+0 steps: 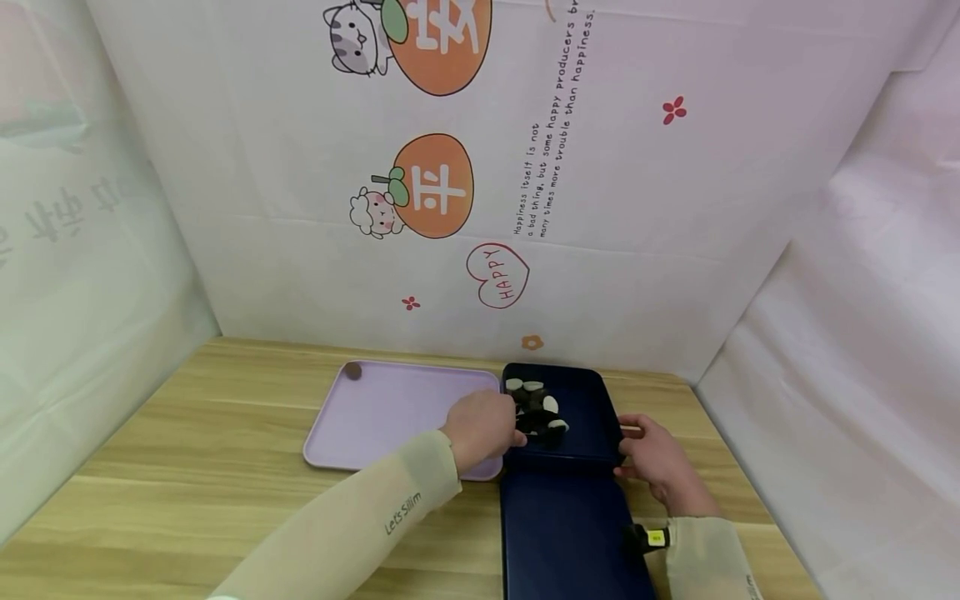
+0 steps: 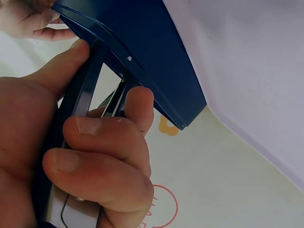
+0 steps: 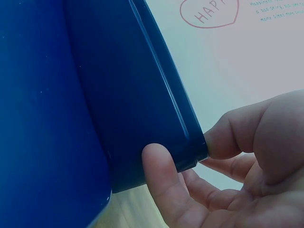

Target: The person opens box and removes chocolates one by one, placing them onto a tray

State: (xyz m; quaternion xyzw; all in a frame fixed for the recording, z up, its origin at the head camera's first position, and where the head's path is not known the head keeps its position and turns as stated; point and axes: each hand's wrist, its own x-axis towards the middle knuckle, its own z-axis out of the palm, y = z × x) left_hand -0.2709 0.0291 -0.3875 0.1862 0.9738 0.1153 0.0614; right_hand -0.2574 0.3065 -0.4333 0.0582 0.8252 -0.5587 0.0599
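A dark blue open box [image 1: 588, 417] sits on the table, with several black and white pieces [image 1: 550, 405] in its left half. My left hand [image 1: 480, 429] is over the box's left edge. In the left wrist view, its thumb and curled fingers grip a long dark thing [image 2: 85, 85] with two narrow arms; its kind is unclear. My right hand [image 1: 660, 462] pinches the box's right side, with one finger against the outer wall and the thumb by the rim in the right wrist view.
A lilac tray [image 1: 375, 417] lies left of the box, with a small brown round piece [image 1: 353, 370] in its far left corner. A flat dark blue panel [image 1: 570, 533] extends from the box's near side. White printed cloth [image 1: 637, 208] rises behind the table [image 1: 150, 467].
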